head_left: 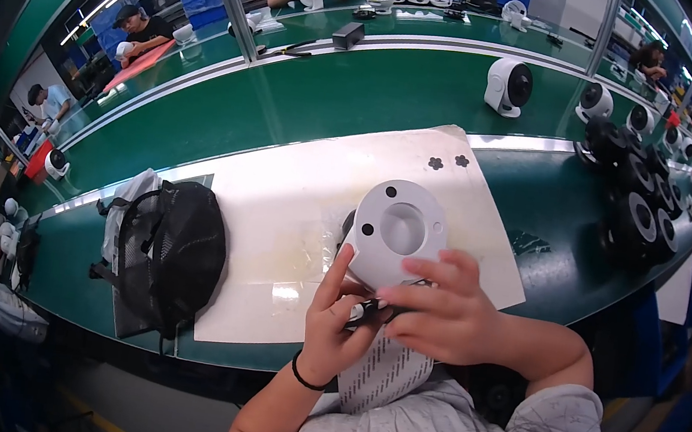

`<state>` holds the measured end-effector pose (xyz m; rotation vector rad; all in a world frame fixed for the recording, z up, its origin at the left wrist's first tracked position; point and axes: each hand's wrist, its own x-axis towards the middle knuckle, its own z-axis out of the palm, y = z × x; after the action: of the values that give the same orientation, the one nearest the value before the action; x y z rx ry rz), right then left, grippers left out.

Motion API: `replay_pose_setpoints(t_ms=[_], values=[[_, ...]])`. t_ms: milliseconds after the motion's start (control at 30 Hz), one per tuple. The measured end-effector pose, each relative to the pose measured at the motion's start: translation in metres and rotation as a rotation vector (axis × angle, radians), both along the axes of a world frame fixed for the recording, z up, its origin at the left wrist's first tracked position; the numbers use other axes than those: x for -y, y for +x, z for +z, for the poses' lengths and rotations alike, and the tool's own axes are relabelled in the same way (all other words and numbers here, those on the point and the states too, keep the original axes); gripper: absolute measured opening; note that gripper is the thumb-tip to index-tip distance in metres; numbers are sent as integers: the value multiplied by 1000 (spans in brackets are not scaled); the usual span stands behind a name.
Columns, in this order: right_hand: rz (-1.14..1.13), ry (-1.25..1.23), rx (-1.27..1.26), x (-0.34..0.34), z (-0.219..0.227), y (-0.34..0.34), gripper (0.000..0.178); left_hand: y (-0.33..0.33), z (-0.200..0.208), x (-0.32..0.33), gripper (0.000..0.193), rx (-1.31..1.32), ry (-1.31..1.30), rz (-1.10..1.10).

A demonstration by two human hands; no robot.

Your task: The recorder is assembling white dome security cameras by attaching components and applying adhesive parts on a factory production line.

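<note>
A white round base (363, 263) with a shallow recess in its middle sits on the pale work mat, two black round pads showing on its top. My left hand (333, 322), a black band at its wrist, is closed around a small dark object (363, 311) at the base's near edge. Bent fingers of my right hand (450, 315) come together beside that object, close to the base; anything they pinch is too small to make out. Below both hands hangs a pale sheet (385, 378) with rows of dark slanted marks. Two black flower-shaped pieces (435, 164) lie farther back.
The pale mat (269, 207) covers the middle of the green bench. Left of it lies a black mesh bag (178, 247). Black round parts (636, 208) are heaped at right. A white device with a black front (509, 87) stands on the far belt; co-workers sit beyond.
</note>
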<state>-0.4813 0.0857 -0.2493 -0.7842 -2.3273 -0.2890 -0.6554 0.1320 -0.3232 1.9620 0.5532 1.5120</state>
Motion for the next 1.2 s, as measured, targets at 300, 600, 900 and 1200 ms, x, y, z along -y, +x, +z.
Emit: replay_pose_setpoints(t_ms=[300, 600, 900, 1200], values=[[-258, -581, -651, -34, 4, 38, 7, 1, -3, 0, 15, -24, 20, 31], [-381, 152, 175, -25, 8, 51, 23, 2, 0, 1, 14, -60, -15, 29], [-147, -1346, -982, -65, 11, 46, 22, -10, -3, 0, 19, -54, -57, -22], [-478, -470, -702, -208, 3, 80, 14, -56, -22, 11, 25, 170, -577, 50]])
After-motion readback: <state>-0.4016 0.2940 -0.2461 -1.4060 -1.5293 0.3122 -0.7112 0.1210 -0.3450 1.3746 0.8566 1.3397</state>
